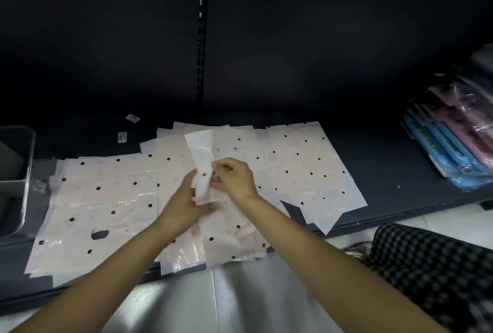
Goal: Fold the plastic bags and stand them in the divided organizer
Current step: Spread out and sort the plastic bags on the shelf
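Several pale pink plastic bags with dark dots lie flat and overlapping on a dark shelf. One bag is folded into a narrow strip that rises above the pile. My right hand pinches the strip near its middle. My left hand lies with straight fingers against the strip's lower end. A grey organizer bin stands at the far left edge, only partly in view.
Packs of blue and pink goods in clear wrap are stacked at the right end of the shelf. Small labels lie behind the bags. Checked fabric shows at lower right, above a pale floor.
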